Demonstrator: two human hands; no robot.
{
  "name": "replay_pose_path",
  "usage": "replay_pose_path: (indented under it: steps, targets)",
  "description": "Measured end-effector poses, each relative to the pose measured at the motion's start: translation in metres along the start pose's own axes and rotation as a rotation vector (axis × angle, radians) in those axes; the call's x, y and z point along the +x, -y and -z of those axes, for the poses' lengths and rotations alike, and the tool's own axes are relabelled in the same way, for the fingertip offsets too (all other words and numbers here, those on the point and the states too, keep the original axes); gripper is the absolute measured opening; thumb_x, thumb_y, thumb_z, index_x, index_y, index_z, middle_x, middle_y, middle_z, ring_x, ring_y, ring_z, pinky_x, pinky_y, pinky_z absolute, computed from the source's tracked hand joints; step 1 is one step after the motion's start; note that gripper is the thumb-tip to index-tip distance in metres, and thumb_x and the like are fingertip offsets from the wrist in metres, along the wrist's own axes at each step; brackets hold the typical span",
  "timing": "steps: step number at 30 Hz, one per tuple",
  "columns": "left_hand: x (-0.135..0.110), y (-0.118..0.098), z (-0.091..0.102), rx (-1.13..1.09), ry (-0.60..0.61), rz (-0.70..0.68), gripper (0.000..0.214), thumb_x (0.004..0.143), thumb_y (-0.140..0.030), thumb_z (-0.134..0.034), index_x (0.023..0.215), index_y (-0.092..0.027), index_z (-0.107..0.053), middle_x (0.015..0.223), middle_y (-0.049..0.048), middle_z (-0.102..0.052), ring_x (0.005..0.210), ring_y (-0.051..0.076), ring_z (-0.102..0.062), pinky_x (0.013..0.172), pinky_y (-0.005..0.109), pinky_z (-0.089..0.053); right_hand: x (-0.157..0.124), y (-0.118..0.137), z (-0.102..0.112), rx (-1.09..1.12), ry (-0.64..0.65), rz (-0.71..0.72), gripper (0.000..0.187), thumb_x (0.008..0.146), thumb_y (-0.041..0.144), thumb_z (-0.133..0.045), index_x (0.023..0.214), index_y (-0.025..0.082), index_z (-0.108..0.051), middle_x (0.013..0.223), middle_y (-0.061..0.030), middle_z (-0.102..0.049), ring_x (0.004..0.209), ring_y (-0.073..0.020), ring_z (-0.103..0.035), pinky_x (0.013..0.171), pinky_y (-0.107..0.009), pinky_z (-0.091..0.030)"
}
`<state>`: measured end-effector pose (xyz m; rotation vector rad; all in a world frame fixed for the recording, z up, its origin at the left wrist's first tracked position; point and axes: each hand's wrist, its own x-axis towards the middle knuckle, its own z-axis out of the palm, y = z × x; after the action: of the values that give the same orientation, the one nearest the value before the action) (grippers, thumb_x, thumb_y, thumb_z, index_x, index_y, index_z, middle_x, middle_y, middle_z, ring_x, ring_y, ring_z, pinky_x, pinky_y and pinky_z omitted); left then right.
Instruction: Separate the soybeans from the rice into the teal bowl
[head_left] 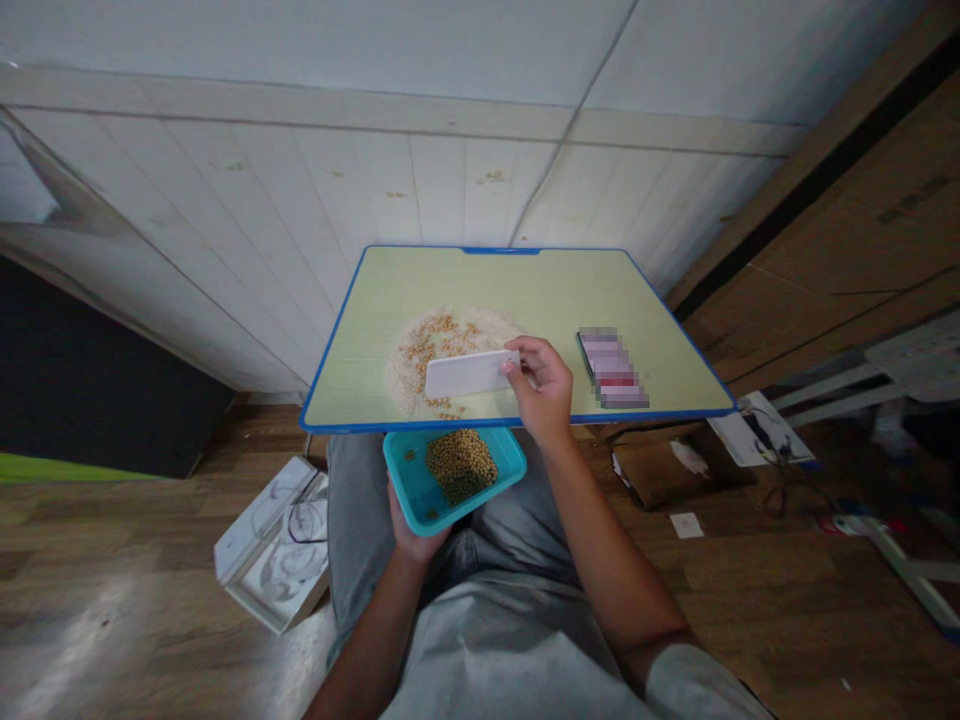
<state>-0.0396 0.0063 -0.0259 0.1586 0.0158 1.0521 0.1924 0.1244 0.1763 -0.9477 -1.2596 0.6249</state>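
Observation:
My right hand [546, 388] pinches one end of a white flat rectangular piece [469, 373] between thumb and fingers. The piece extends left over a pile of white rice [405, 372] mixed with yellow soybeans [442, 325], covering part of it. Just under the table's front edge, a turquoise plastic container [512, 474] is held by my left hand [421, 538] from its near side and below. Soybeans [461, 465] heap up inside, toward the back right of the container. My left fingertips are hidden beneath it.
The small table [555, 285] has a pale yellow top and blue rim. A phone [611, 367], partly pixelated, lies on its right side. An open white box [281, 555] with cables stands on the floor at left; a brown box [667, 465] sits at right. A wall rises behind.

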Motion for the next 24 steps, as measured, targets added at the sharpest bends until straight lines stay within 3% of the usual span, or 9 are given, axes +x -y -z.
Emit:
replay_pose_path:
  steps: [6, 24]
  targets:
    - [0.001, 0.0, -0.003, -0.016, 0.006, 0.008, 0.084, 0.117, -0.075, -0.022, 0.177, -0.028, -0.058, 0.185, 0.0041, -0.057, 0.184, 0.031, -0.033, 0.153, 0.06, -0.002, -0.005, 0.0, 0.005, 0.041, -0.029, -0.009, 0.016, 0.094, 0.037, -0.081, 0.108, 0.03, -0.08, 0.102, -0.0008, -0.084, 0.09, -0.0201, -0.077, 0.079, -0.034, -0.06]
    - [0.003, -0.001, -0.015, -0.021, -0.034, 0.017, 0.085, 0.117, -0.077, -0.02, 0.176, -0.029, -0.059, 0.185, 0.0028, -0.057, 0.186, 0.03, -0.027, 0.152, 0.062, 0.002, -0.013, 0.007, 0.013, 0.024, -0.002, -0.045, 0.018, 0.094, 0.037, -0.081, 0.111, 0.03, -0.079, 0.097, -0.0003, -0.081, 0.085, -0.0199, -0.074, 0.077, -0.035, -0.059]
